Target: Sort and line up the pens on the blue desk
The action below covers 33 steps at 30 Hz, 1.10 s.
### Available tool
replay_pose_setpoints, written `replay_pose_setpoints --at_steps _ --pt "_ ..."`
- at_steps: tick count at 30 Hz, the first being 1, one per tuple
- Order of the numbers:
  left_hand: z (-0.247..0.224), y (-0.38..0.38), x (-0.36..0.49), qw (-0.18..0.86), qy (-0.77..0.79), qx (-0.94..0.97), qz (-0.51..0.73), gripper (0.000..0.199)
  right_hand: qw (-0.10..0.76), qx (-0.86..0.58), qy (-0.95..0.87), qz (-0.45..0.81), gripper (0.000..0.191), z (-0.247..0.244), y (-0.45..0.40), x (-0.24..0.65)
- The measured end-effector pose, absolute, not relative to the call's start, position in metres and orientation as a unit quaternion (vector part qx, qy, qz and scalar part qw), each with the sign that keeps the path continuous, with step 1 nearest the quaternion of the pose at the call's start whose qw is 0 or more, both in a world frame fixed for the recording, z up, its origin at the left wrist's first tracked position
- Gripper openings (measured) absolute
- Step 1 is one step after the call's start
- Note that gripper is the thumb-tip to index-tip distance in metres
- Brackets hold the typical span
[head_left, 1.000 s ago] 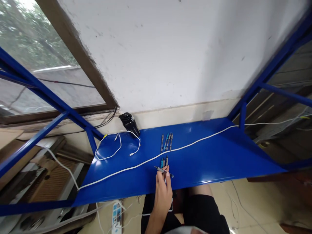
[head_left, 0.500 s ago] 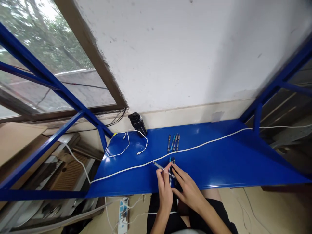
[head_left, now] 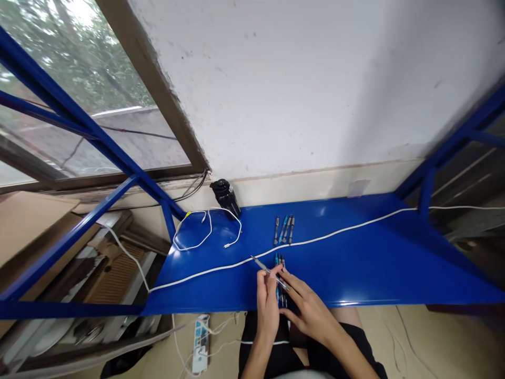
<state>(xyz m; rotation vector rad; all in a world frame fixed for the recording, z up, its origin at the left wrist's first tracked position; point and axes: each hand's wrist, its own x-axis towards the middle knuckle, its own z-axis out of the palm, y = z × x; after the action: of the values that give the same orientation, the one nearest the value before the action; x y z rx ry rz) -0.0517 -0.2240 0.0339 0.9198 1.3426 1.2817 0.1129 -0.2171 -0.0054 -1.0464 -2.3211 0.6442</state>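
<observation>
My left hand [head_left: 268,305] is closed on a slim pen [head_left: 259,263] with a clear barrel, its tip pointing up and to the left. The pen slants across the fingers, and its rear end comes close to my right hand [head_left: 310,305]. That hand has its fingers stretched out and thumb apart, with fingertips near the left ones; whether it touches the held pen is hard to tell. Beneath both hands lies a small bunch of pens [head_left: 276,259], partly hidden, with blue and dark ends. Farther back, several more pens [head_left: 284,230] lie side by side, grey-black and blue.
A white cable [head_left: 221,268] crosses the blue table [head_left: 363,268] between the two pen groups. A black bottle [head_left: 226,197] stands by the wall beside a looped white charging cord [head_left: 212,226]. Blue frame bars [head_left: 118,158] rise at the sides. A power strip [head_left: 201,342] lies on the floor.
The view has shifted slightly. The pen in my left hand has tilted more steeply, and more of the bunch beneath shows between the hands.
</observation>
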Motion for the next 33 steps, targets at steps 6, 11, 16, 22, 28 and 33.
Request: replay_pose_setpoints --at_steps 6,11,16,22,28,33 --pt "0.056 -0.230 -0.056 0.496 0.520 0.435 0.542 0.035 0.337 -0.405 -0.792 0.308 0.085 0.009 -0.221 0.116" --pt "0.078 -0.234 -0.055 0.542 0.462 0.474 0.518 0.033 0.402 -0.442 -0.676 0.430 0.049 0.043 -0.231 0.114" --pt "0.072 -0.220 -0.058 0.479 0.479 0.571 0.463 0.028 0.390 -0.477 -0.639 0.460 0.045 0.040 -0.229 0.121" --pt "0.044 -0.197 -0.065 0.316 0.449 0.761 0.346 0.032 0.433 -0.517 -0.583 0.454 0.048 0.012 -0.217 0.142" --pt "0.015 -0.192 -0.063 0.216 0.474 0.788 0.329 0.033 0.485 -0.504 -0.530 0.480 0.039 0.012 -0.205 0.153" --pt "0.001 -0.189 -0.061 0.177 0.499 0.770 0.356 0.042 0.513 -0.489 -0.492 0.506 0.045 0.016 -0.192 0.158"
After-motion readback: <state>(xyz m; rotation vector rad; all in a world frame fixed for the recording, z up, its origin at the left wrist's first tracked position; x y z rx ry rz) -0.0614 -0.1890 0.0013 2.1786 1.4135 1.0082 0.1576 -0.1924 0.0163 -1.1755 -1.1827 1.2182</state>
